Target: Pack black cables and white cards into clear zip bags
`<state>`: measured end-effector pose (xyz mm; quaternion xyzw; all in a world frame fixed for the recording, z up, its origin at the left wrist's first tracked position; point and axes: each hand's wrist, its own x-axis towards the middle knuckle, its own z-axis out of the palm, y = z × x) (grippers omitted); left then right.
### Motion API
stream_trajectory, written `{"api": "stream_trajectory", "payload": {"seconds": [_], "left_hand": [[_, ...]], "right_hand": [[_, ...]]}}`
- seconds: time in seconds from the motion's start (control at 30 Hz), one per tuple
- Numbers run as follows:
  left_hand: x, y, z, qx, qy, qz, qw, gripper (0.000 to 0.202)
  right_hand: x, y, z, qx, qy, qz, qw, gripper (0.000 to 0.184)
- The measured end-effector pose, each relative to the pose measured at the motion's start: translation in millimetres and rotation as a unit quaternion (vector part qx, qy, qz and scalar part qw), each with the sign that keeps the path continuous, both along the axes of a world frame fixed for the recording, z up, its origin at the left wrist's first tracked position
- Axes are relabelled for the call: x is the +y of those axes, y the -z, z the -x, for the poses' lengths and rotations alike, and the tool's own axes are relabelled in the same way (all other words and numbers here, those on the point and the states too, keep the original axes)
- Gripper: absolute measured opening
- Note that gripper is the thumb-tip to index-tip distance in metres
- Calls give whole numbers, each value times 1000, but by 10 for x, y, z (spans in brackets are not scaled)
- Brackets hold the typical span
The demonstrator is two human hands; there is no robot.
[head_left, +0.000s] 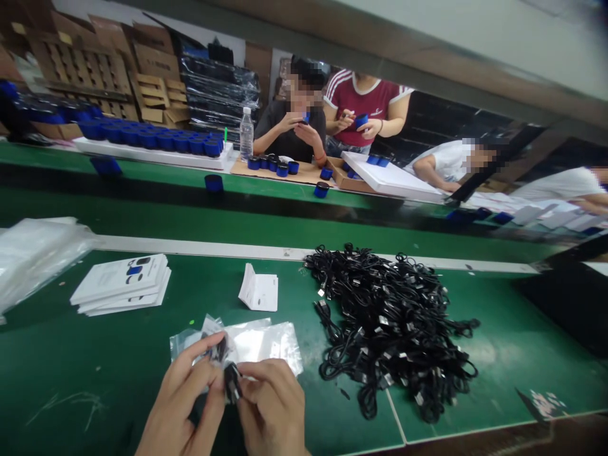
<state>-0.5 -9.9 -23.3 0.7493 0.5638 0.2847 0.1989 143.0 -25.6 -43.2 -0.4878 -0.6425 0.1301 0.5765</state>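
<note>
Low in the head view, my left hand [192,396] pinches a small clear plastic bag [209,329]. My right hand [273,402] grips a black USB cable [232,382] at the bag's mouth, its metal plug pointing down. Something dark shows inside the bag near my left fingertips; how far the cable reaches into it I cannot tell. Just beyond my hands, more clear bags [280,345] lie flat on the green table. A large heap of coiled black cables [380,323] spreads to the right of my right hand.
Behind my hands stands a folded leaflet [265,292]. A stack of printed leaflets [123,285] and a pile of plastic bags [38,256] lie at left. Blue round items [213,183] sit on the green conveyor belt. Across it, several people work beside a water bottle [246,134].
</note>
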Motion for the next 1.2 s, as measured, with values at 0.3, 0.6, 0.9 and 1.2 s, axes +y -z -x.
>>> {"api": "stream_trajectory", "payload": {"seconds": [0.3,0.6,0.9,1.2], "left_hand": [[-149,-141,-256,-60,16,-82,995,14],[47,-204,-32,-32,75,4,997,25],[187,-245,-13,-208,67,341,914,23],[137,-348,-60,-292,26,335,895,35]], "right_hand": [[-9,-176,-102,-155,-57,100,981,21],[132,-416,-235,-78,-134,224,962,18],[44,-671,-496,-38,-229,268,935,11],[114,-584,-470,29,-181,288,940,12]]}}
